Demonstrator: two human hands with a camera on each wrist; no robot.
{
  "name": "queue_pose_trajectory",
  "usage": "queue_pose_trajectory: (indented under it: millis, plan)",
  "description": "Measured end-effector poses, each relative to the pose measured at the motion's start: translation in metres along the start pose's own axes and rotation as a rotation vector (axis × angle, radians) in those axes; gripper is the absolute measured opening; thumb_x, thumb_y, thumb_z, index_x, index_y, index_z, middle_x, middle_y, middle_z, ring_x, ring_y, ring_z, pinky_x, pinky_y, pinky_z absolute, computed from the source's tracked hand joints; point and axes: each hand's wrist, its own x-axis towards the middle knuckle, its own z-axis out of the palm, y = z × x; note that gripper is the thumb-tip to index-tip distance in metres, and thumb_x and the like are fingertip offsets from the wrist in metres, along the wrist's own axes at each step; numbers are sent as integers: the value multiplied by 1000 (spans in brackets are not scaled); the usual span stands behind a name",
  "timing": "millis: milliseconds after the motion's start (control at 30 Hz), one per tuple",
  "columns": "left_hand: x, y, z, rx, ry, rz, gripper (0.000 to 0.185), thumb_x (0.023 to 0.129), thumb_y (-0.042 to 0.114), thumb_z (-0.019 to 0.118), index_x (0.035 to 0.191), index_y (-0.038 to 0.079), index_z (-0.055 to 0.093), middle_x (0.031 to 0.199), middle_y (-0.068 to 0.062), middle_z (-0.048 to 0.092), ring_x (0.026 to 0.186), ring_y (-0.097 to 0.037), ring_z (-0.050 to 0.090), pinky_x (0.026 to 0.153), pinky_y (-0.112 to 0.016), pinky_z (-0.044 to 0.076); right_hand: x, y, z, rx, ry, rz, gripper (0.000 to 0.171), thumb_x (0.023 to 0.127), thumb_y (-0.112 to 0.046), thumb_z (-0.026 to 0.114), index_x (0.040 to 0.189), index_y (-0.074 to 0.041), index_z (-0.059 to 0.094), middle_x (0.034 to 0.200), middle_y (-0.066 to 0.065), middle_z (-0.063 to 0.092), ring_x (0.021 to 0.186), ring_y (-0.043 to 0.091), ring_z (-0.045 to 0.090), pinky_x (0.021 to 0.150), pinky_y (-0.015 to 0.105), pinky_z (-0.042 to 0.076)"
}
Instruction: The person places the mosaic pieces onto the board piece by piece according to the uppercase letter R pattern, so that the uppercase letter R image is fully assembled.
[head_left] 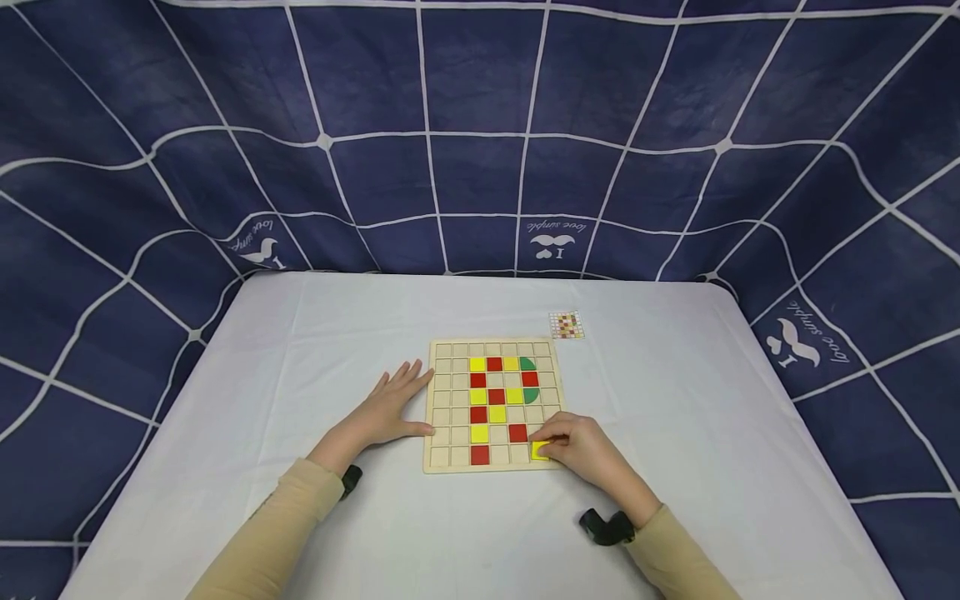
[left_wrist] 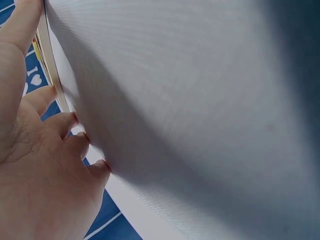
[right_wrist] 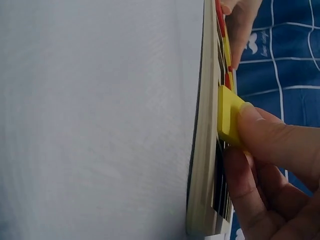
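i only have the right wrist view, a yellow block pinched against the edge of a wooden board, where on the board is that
Observer: In the head view, the right hand holds the yellow tile at the bottom row of the board, in its second cell from the right.
Operator: whats the other hand doing
Observer: The left hand lies flat on the white table, fingers spread, with thumb and fingertips against the board's left edge.
Operator: anything else on the table
Observer: A small pattern card lies just beyond the board's far right corner.
Operator: any non square pieces on the board
Observer: Yes, two green quarter-round pieces, both in the column above the held tile.
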Motion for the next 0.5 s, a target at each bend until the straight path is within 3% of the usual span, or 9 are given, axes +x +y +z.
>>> queue_pose_trajectory:
  millis: [300,500]
  plan:
    - [1,0,1,3,7,0,105,74,53,80,156,14,29,165,-15,16,153,-36,8,124,-57,8,0,1,1,-29,-16,-41,14,80,-1,78,84,-14,79,88,-8,67,85,10,62,70,17,53]
    - [0,1,2,-8,0,-2,105,74,54,80,156,14,28,165,-14,16,154,-35,7,124,-57,7,-1,0,-1,-36,-26,-15,14,80,-2,78,85,-15,76,84,-8,64,73,5,55,63,16,50]
